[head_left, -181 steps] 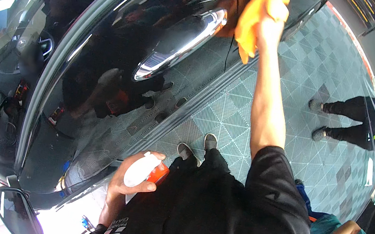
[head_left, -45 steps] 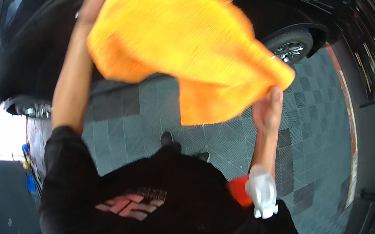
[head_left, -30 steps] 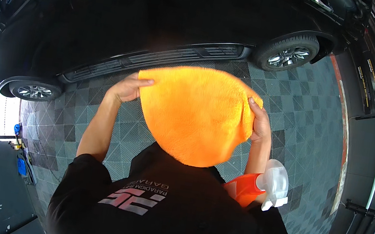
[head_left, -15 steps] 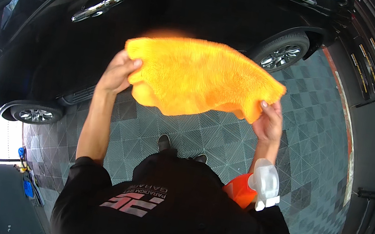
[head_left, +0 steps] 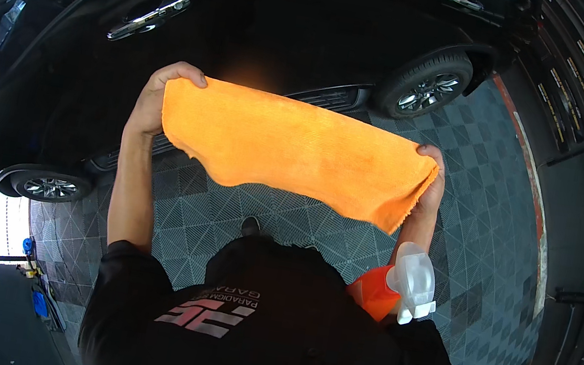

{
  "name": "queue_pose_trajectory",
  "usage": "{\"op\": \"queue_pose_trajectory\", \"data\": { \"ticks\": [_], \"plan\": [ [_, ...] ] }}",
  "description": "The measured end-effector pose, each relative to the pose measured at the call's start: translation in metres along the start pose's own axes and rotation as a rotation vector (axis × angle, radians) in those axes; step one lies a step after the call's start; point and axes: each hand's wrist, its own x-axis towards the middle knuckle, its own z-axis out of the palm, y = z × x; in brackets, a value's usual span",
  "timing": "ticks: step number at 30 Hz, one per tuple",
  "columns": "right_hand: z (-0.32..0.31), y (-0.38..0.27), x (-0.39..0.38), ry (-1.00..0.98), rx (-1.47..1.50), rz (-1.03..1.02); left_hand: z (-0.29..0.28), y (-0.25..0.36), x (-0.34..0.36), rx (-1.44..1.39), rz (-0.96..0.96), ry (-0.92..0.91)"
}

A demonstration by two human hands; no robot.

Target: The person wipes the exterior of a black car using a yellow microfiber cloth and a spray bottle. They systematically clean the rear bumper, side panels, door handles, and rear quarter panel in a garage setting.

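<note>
Left hand (head_left: 152, 99) grips left end of orange cloth (head_left: 290, 148), spread between hands before black car (head_left: 293, 30), lower edge loose; red-orange spray bottle (head_left: 374, 291) below right hand (head_left: 433, 180), which, well apart from left, grips right end.

a black shirt (head_left: 324, 363) fills the lower centre of the frame, its short, loose sleeves (head_left: 128, 279) leaving the forearms (head_left: 131, 195) bare. left of its middle sits a blocky silver-grey emblem (head_left: 203, 319), pink-tinged, small lettering (head_left: 240, 301) beside it. a dark shoe (head_left: 250, 226) shows near mid-frame.
</note>
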Motion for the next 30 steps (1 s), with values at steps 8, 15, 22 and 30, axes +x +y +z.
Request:
{"op": "queue_pose_trajectory", "data": {
  "ticks": [8, 15, 22, 30],
  "plan": [
    [0.012, -0.01, -0.001, -0.166, 0.189, 0.13, -0.002, 0.047, 0.012, -0.242, -0.189, -0.325],
    [0.043, 0.002, 0.0, 0.426, -0.835, -0.169, 0.017, 0.021, 0.023, 0.212, -0.029, -0.025],
    [0.062, -0.017, 0.008, 0.587, -0.578, -0.667, 0.08, -0.006, 0.028, 0.275, 0.653, 0.633],
    [0.056, -0.062, 0.011, 0.275, -0.162, -1.102, 0.193, 0.066, 0.049, 0.437, 1.183, 0.455]
  ]
}}
